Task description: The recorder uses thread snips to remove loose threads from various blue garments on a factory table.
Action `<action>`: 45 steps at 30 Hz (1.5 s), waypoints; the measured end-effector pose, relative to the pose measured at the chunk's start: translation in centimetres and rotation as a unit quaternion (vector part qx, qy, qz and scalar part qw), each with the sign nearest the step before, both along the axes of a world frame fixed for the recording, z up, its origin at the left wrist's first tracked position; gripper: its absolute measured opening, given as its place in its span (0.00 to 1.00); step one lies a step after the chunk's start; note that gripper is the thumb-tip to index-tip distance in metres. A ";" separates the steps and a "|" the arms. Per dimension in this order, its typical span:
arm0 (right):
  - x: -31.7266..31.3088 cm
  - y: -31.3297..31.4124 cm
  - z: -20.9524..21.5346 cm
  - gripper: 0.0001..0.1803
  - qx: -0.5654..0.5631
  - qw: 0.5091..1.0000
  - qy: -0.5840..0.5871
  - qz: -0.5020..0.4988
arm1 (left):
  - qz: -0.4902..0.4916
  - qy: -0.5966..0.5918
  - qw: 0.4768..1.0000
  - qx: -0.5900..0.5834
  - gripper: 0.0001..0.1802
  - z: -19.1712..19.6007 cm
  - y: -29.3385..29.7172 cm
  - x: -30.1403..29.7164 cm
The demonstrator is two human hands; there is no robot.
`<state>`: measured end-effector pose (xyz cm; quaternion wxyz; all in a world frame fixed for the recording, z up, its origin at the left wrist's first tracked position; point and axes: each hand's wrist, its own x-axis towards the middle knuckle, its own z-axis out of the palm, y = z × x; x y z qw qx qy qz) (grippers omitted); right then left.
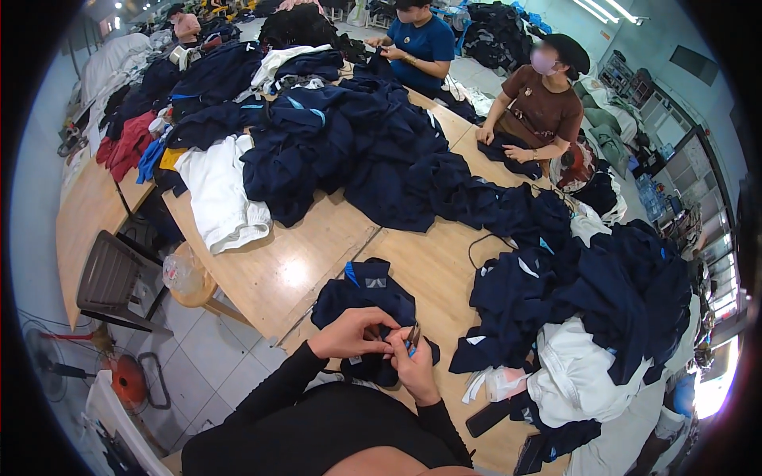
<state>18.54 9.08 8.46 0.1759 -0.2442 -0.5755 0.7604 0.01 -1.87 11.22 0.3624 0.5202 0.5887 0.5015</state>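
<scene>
A navy garment point(381, 279) with a bright blue strip and a grey patch lies on the table in front of me, bunched under both hands. My right hand point(414, 371) is closed around small thread snips point(413, 336), their dark blades pointing up and away from me. A bit of blue shows by its fingers. My left hand point(353, 333) comes in from the left with thumb and fingers pinched together, meeting the right fingertips above the cloth. What sits between the left fingertips is too small or hidden to tell.
A large heap of navy garments point(341, 151) covers the far table, with white garments point(226, 194) at its left. More navy point(611, 285) and white clothing point(583, 381) piles up at right, near a dark phone point(488, 418). Two people point(540, 111) handle navy cloth across the table.
</scene>
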 end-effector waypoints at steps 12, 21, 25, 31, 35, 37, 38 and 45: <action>0.0 1.3 1.2 0.07 0.150 0.975 0.024 -0.160 | 0.094 0.161 0.976 0.110 0.16 -0.2 3.2 2.8; 0.8 1.9 -0.8 0.08 0.226 0.958 -0.006 -0.175 | 0.084 0.016 0.996 0.017 0.10 0.1 3.0 4.6; 0.8 1.4 -1.5 0.09 0.213 0.962 -0.005 -0.169 | 0.113 -0.024 0.993 -0.015 0.09 -1.4 2.4 5.4; 1.3 2.6 -0.9 0.12 0.112 0.979 -0.024 -0.167 | 0.163 -0.068 0.984 0.039 0.05 -1.9 3.4 4.9; 1.6 3.6 2.3 0.12 0.098 0.959 0.054 -0.260 | 0.176 -0.171 0.969 0.035 0.09 -0.3 3.5 4.2; 3.6 3.5 2.2 0.11 0.096 0.968 -0.001 -0.231 | 0.177 -0.200 0.963 0.032 0.12 0.2 3.4 4.0; 4.7 3.1 3.0 0.11 0.087 0.975 -0.053 -0.197 | 0.176 -0.221 0.959 0.032 0.16 0.5 3.3 4.0; 4.7 0.1 3.8 0.15 0.268 0.944 -0.011 -0.190 | 0.166 -0.231 0.957 0.049 0.23 1.6 2.0 4.8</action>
